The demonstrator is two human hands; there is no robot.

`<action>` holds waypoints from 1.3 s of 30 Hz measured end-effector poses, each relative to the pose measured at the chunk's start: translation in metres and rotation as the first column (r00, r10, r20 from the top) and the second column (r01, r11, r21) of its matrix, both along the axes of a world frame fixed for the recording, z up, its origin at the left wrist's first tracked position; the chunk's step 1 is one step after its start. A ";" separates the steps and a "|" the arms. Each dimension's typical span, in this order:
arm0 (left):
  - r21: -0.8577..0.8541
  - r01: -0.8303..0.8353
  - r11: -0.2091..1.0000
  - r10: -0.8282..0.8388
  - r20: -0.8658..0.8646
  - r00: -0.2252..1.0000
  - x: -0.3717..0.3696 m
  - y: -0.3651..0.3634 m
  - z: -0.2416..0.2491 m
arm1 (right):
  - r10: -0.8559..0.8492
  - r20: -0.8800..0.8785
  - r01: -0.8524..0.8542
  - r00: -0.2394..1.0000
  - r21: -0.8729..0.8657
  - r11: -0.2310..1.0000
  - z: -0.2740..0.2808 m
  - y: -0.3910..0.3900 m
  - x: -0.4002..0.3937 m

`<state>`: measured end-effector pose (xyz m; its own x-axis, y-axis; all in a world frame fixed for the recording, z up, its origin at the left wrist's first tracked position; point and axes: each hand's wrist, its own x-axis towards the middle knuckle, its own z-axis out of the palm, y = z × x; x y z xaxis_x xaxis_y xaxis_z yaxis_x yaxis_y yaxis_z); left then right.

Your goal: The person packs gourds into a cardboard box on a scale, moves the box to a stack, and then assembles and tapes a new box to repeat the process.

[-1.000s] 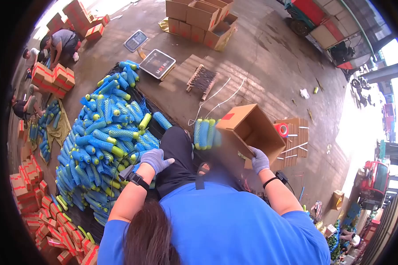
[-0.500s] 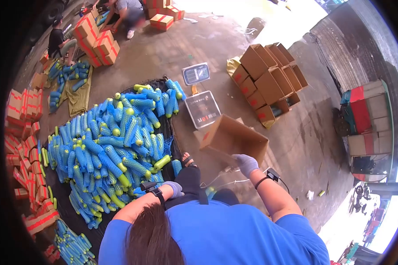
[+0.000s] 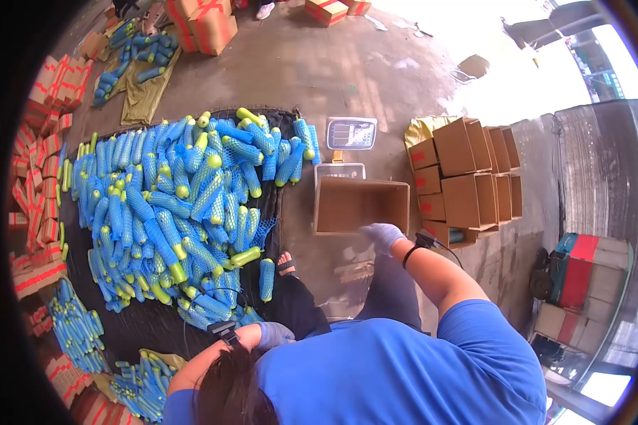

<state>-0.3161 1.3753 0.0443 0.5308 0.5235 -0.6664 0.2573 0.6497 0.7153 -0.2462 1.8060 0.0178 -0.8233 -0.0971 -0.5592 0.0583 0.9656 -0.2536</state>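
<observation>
Cardboard box [image 3: 365, 202], centre frame: my right hand [image 3: 384, 236] grasps its lower rim; left hand [image 3: 275, 335] low in frame, grip I can't tell. I judge the box light, stiff, best held by a rim. Scale [image 3: 351, 133] above, netted vegetables [image 3: 167, 237] left.

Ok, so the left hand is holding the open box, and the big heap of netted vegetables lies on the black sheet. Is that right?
Not quite: in the head view, the right hand holds the open box; the left hand is apart from it. The big heap of netted vegetables does lie on the black sheet.
</observation>
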 end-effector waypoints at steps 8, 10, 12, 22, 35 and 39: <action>0.503 -0.807 0.310 0.650 -0.732 -0.207 -0.043 -0.021 -0.151 | 0.125 0.155 -0.113 0.980 -0.085 0.990 -0.181 0.090 -0.050; 0.625 -0.771 0.123 0.590 -0.670 -0.450 -0.045 -0.039 -0.209 | 0.155 0.183 -0.149 0.971 -0.046 0.988 -0.214 0.101 -0.058; 0.759 -0.358 -0.544 0.148 -0.333 -0.931 -0.074 -0.036 -0.253 | 0.131 0.205 -0.128 0.970 -0.029 0.991 -0.237 0.097 -0.065; 0.490 -0.445 -0.750 0.642 0.372 -0.671 -0.136 0.229 -0.320 | 0.417 0.283 -0.400 0.864 -0.121 0.909 -0.294 0.108 -0.060; 0.818 -0.467 -0.336 0.907 0.415 0.075 -0.039 0.320 -0.252 | -0.317 0.144 0.196 0.937 -0.971 0.138 -0.216 0.076 -0.074; 0.934 0.231 -0.274 0.961 0.274 0.032 -0.005 0.324 -0.230 | -0.288 0.227 0.253 0.930 -0.966 0.059 -0.179 0.053 -0.039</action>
